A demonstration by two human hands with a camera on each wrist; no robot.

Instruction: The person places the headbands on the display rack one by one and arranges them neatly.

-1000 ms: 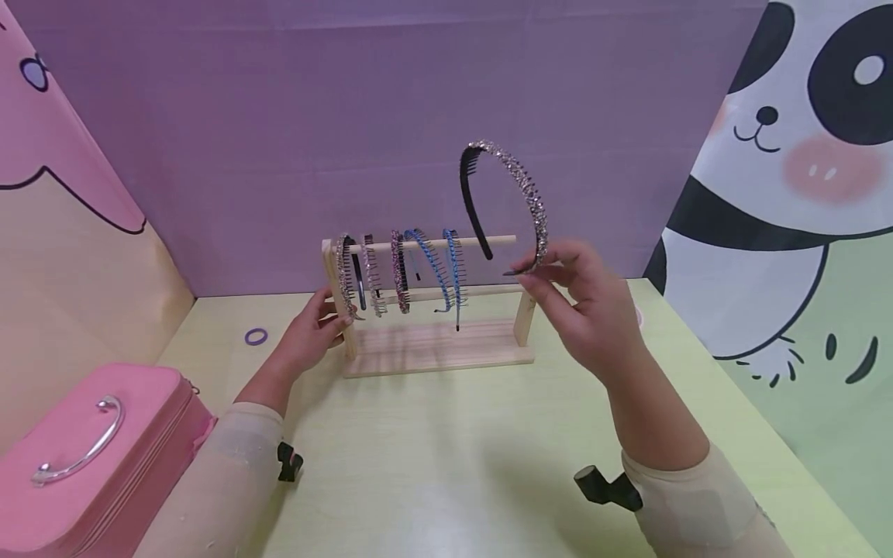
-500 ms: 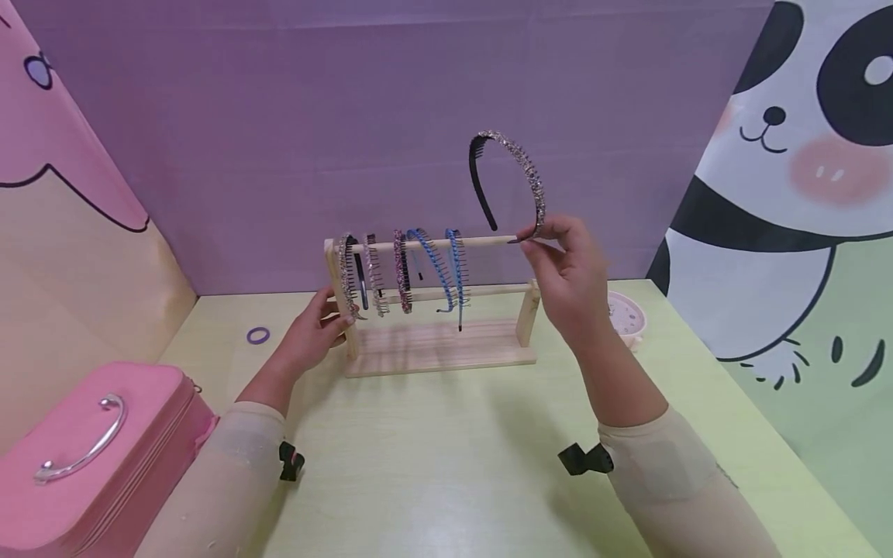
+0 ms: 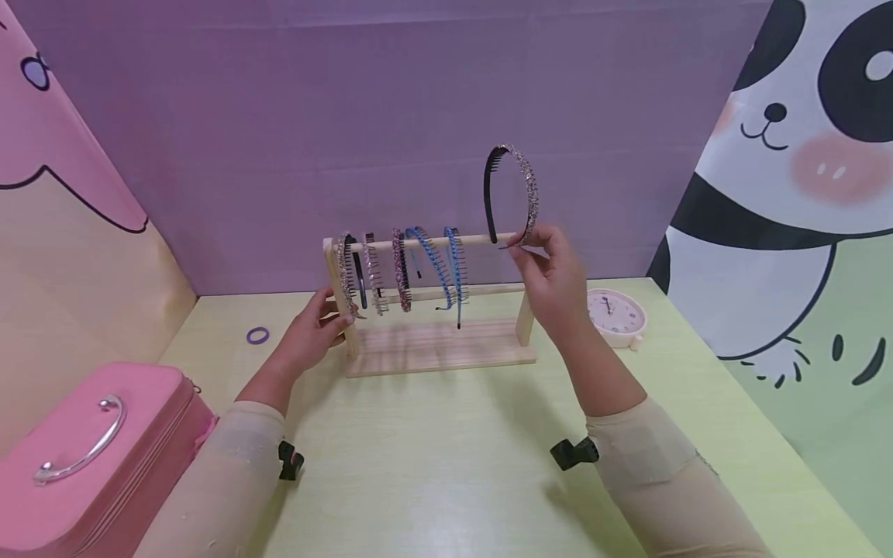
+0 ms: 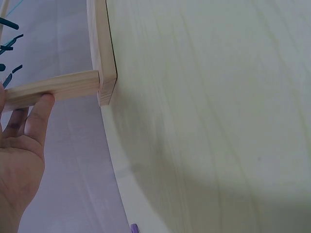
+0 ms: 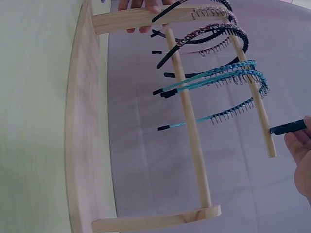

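In the head view my right hand (image 3: 554,283) pinches one end of a glittery headband (image 3: 532,186) with black comb teeth inside. That headband stands upright, its lower ends overlapping the free right end of the upper rod. The right wrist view shows its black tip (image 5: 287,127) close beside the rod (image 5: 260,109). My left hand (image 3: 312,333) holds the left upright of the wooden rack (image 3: 439,353), thumb on the near side; its fingers (image 4: 41,119) show against the upright in the left wrist view. Several headbands hang from the upper rod, among them a blue one (image 3: 436,267).
A pink case (image 3: 91,449) with a silver handle stands at the front left. Near the rack lies a purple ring (image 3: 257,335). Behind my right wrist sits a pink clock (image 3: 617,314). A purple backdrop (image 3: 418,116) rises directly behind the table.
My right hand has moved left and inward, bringing the headband from right of the rod to its free end. The clock has come into view. My left hand stays on the upright.
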